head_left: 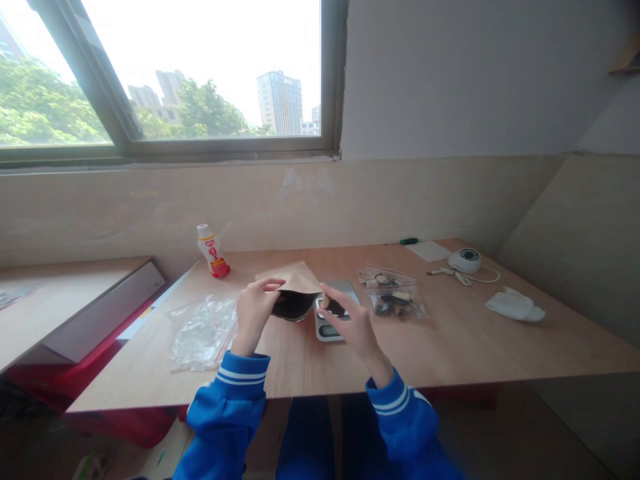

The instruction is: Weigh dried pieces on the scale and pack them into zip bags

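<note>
- We record the left hand pinching the upper edge of a flat brown kraft-paper bag, its grip narrow, thumb and fingers closed on the paper.
- We find the bag between the two hands, at lower centre of the frame, tilted, with its long axis running roughly across the view and a dark, rounded underside or opening showing below the flap.
- We record the right hand hovering over a grey digital kitchen scale, fingers curved and narrowly spaced around a small dark piece. We cannot tell whether they grip it or only touch it.
- The right hand is nearer the scale; the left is nearer the bag's far end.
- Right of the scale lies a clear zip bag of dark and tan pieces; left of the hands lies a flattened clear zip bag.
- A red-capped plastic bottle stands at the back of the light wooden table.
- The hands hide the scale's top; the bag's contents are hard to make out.
</note>
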`<state>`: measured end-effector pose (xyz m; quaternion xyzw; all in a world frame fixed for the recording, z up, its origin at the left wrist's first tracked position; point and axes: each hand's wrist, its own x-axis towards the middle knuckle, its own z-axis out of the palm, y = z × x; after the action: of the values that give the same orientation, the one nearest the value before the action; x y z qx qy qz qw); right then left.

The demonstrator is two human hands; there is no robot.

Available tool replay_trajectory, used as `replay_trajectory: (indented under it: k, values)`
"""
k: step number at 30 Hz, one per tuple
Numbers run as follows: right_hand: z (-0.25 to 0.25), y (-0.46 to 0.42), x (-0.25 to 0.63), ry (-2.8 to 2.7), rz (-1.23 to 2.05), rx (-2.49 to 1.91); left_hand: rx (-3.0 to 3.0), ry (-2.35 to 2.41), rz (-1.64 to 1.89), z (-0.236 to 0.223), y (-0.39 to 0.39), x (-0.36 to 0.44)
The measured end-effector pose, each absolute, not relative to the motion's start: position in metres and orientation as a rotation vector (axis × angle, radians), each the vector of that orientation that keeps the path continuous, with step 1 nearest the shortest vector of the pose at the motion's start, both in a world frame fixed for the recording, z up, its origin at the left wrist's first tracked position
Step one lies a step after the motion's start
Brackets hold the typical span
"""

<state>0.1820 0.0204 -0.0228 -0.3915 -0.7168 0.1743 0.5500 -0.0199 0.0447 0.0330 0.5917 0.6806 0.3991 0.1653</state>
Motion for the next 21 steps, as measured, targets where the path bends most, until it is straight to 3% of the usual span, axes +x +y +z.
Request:
replay_trajectory:
  k: [3,8,21]
  values:
    - [-0.048,0.040,0.202,-1.441,0.437,-1.082,1.649,1.885,1.146,0.025,0.048,-0.023]
    - [-0.074,0.078,0.210,-1.505,0.455,-1.202,1.684,1.883,1.174,0.019,0.048,-0.023]
    - [-0.063,0.092,0.177,-1.758,0.118,-1.576,1.671,1.949,1.169,0.017,0.042,-0.027]
